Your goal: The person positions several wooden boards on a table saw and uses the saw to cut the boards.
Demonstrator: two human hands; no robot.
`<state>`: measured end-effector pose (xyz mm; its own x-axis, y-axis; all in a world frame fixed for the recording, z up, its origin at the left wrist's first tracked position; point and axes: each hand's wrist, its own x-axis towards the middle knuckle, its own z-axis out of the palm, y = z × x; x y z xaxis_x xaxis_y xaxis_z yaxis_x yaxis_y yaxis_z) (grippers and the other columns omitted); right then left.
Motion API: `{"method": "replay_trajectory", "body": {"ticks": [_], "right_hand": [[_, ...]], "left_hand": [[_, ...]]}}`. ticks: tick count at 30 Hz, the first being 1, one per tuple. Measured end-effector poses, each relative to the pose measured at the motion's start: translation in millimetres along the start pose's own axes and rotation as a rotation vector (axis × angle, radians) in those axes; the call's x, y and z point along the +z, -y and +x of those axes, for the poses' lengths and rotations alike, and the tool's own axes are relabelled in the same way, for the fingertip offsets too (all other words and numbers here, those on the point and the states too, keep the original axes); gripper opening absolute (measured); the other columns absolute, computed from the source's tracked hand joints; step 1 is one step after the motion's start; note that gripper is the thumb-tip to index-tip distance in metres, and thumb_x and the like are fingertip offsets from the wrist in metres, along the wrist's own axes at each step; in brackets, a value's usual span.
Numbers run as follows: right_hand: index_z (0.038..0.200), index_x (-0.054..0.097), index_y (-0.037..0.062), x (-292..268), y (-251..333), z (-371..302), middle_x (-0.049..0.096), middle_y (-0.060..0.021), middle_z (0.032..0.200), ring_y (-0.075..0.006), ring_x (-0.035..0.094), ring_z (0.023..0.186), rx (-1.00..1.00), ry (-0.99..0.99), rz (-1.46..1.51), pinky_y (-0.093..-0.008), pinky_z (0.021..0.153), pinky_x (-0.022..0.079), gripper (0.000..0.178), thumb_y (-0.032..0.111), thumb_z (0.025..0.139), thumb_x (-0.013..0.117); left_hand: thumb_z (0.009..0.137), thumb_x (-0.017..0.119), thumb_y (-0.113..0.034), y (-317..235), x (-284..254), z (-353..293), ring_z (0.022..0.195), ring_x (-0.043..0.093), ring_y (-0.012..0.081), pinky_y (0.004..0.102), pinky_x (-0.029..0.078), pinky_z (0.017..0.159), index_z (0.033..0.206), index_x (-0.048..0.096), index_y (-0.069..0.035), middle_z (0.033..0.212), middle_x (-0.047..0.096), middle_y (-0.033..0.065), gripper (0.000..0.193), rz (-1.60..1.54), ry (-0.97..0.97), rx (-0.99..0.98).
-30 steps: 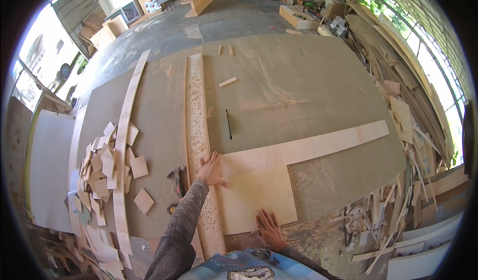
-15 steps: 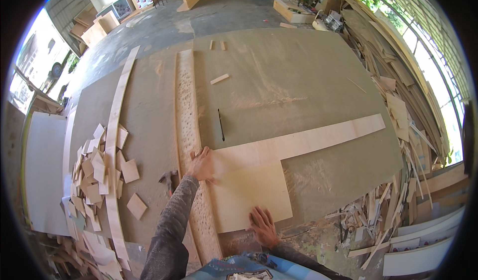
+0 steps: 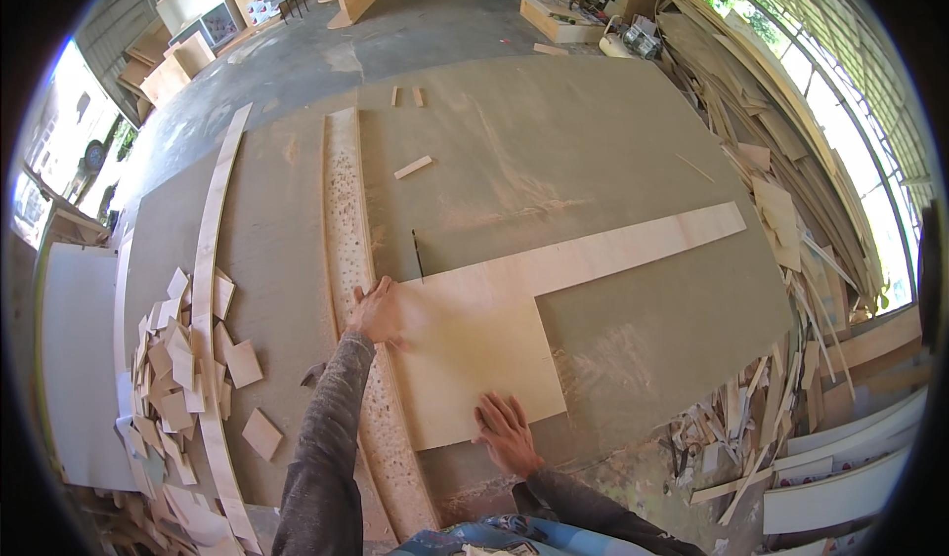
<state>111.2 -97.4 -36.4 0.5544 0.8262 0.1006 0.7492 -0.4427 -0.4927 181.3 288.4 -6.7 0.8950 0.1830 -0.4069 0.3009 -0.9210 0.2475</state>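
A square light plywood panel (image 3: 474,358) lies flat against a long pale plywood strip (image 3: 633,252) that runs off to the right. My left hand (image 3: 376,313) spans the left end of the strip and a long speckled wooden board (image 3: 348,210), its fingers extended. Low on the panel near its front edge, my right hand (image 3: 506,434) rests flat with the fingers spread. A thin black pencil-like stick (image 3: 417,253) touches the far edge of the strip. Beside my left forearm shows part of a hammer head (image 3: 312,374); the forearm hides the rest.
A heap of small wooden squares (image 3: 176,378) lies at left, crossed by another long strip (image 3: 210,259). Small wood pieces (image 3: 413,168) sit on the far part of the big brown sheet (image 3: 593,141). Scrap wood (image 3: 736,413) and stacked boards (image 3: 766,126) line the right side.
The panel and strip have slid a little away from me, so the strip now meets the black stick. Both hands moved along with them. My view shifted slightly, and my forearm covers more of the hammer.
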Motion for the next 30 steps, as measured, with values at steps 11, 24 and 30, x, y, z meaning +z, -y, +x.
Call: {"method": "replay_trajectory", "body": {"ticks": [11, 24, 30], "right_hand": [[0.139, 0.058, 0.0050, 3.4, -14.9, 40.1, 0.040, -0.0116, 0.159, -0.0259, 0.030, 0.152, -0.026, -0.055, 0.025, -0.0513, 0.125, 0.017, 0.055, 0.028, 0.090, 0.070], [0.139, 0.059, 0.0053, 10.2, -26.6, 66.4, 0.037, -0.0122, 0.161, -0.0266, 0.028, 0.153, -0.030, -0.074, 0.017, -0.0518, 0.125, 0.016, 0.055, 0.024, 0.088, 0.072], [0.140, 0.057, 0.0063, 8.9, -31.1, 68.7, 0.035, -0.0114, 0.161, -0.0257, 0.027, 0.153, -0.019, -0.067, 0.005, -0.0515, 0.125, 0.017, 0.057, 0.025, 0.089, 0.072]], "left_hand": [[0.026, 0.100, -0.035, 16.5, -18.7, 40.1, 0.140, 0.041, 0.0377, 0.0687, 0.027, 0.115, 0.133, 0.047, 0.001, 0.137, 0.049, 0.0153, 0.126, -0.005, -0.040, -0.009], [0.021, 0.099, -0.040, 38.3, -24.3, 75.2, 0.150, 0.029, 0.0374, 0.0723, 0.015, 0.117, 0.136, 0.046, 0.002, 0.152, 0.041, 0.0206, 0.133, -0.062, -0.070, 0.026], [0.022, 0.100, -0.040, 39.0, -12.8, 92.0, 0.149, 0.030, 0.0369, 0.0714, 0.017, 0.117, 0.137, 0.045, 0.002, 0.146, 0.046, 0.0190, 0.134, 0.010, -0.109, 0.023]]}}
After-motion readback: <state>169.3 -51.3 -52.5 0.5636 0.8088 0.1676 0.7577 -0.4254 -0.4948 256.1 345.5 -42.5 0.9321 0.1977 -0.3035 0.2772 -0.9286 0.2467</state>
